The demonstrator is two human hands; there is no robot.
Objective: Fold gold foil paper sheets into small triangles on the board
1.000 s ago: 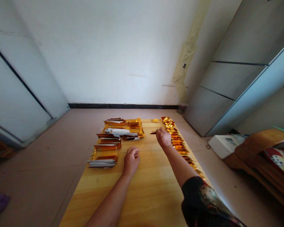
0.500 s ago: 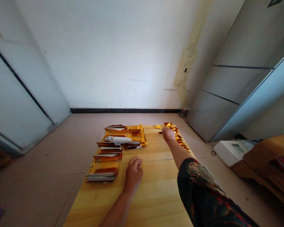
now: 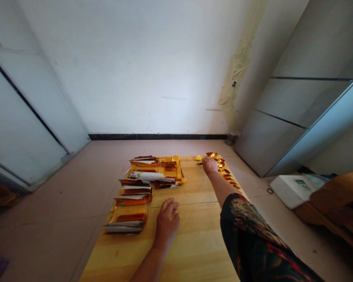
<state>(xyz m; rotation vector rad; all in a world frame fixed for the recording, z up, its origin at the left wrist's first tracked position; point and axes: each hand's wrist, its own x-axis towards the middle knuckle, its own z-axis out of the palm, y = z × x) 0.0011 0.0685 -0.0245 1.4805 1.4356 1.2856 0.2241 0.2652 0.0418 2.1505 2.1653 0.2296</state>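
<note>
My right hand point(image 3: 210, 165) reaches to the far right corner of the low wooden table point(image 3: 191, 243). Its fingers are pinched on a small folded gold foil piece, at the head of a row of folded gold foil pieces point(image 3: 226, 172) along the table's right edge. My left hand point(image 3: 168, 219) rests on the tabletop with fingers loosely curled and nothing in it. It lies just right of the stacks of gold foil paper point(image 3: 133, 201). More stacked foil sheets point(image 3: 159, 170) lie at the far left of the table.
A single gold foil piece point(image 3: 197, 158) lies at the table's far edge. A white box-like device point(image 3: 294, 190) sits on the floor at right beside wooden furniture point(image 3: 335, 203). Grey cabinet panels point(image 3: 297, 109) stand right, a white wall behind.
My right hand has reached farther to the table's far corner, carrying the gold piece to the head of the row. My left hand stayed resting by the stacks. The camera has shifted a little.
</note>
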